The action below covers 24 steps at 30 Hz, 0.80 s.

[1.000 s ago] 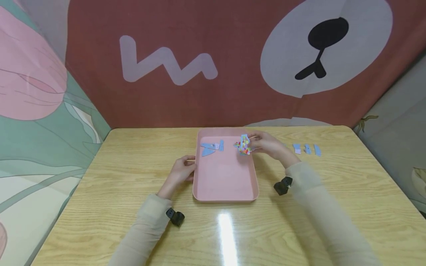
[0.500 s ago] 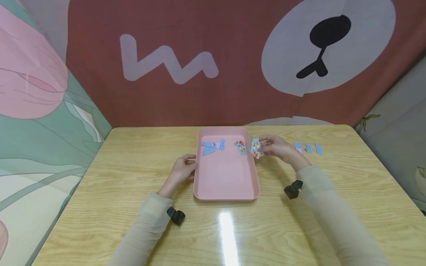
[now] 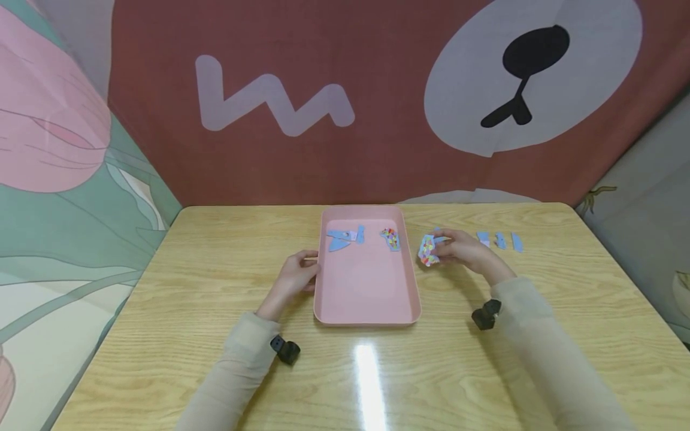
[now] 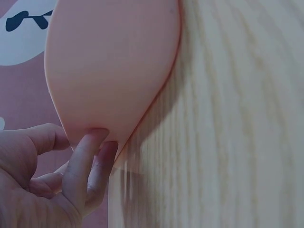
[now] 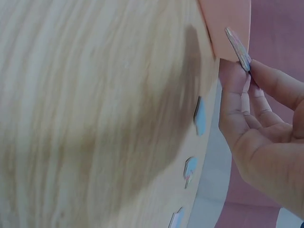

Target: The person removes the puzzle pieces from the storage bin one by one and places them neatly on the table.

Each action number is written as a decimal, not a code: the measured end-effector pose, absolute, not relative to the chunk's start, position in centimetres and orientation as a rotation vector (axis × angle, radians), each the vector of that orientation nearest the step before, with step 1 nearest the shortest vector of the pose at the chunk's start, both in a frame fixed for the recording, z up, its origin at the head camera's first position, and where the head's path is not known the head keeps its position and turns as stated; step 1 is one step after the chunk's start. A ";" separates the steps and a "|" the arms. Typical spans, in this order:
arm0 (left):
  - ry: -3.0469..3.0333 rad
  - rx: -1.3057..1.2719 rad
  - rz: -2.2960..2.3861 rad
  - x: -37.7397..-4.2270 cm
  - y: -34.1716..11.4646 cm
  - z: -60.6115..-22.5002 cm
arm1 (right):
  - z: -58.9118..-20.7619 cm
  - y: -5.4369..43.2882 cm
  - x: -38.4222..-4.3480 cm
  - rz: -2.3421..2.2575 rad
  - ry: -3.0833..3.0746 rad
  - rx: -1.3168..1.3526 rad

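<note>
Over the near part of the tray (image 3: 366, 293), room is left for a hand to pass. At its far end the way is obstructed by blue pieces (image 3: 339, 244) on the left and a speckled piece (image 3: 393, 244) on the right, with a gap left between. The left wall is flanked by the left hand (image 3: 294, 275). Just beyond the right wall, passage is hindered by the right hand (image 3: 462, 246) and its raised colourful piece (image 3: 427, 251).
</note>
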<state>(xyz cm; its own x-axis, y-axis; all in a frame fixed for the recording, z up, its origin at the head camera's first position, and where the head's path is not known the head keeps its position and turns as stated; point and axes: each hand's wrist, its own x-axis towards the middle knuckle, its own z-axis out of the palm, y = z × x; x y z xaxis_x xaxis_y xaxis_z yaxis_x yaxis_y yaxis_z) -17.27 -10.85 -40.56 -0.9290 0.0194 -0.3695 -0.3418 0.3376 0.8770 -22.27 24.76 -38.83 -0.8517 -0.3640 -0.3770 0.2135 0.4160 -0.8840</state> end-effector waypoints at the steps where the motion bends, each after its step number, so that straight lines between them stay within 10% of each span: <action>1: 2.290 -0.288 1.622 -17.3 -10.9 -40.5 | -38.9 24.9 -22.2 -1.441 2.153 -0.127; 24: 2.272 -0.288 1.631 -17.3 -10.9 -40.5 | -40.2 27.6 -21.5 -1.391 2.085 -0.108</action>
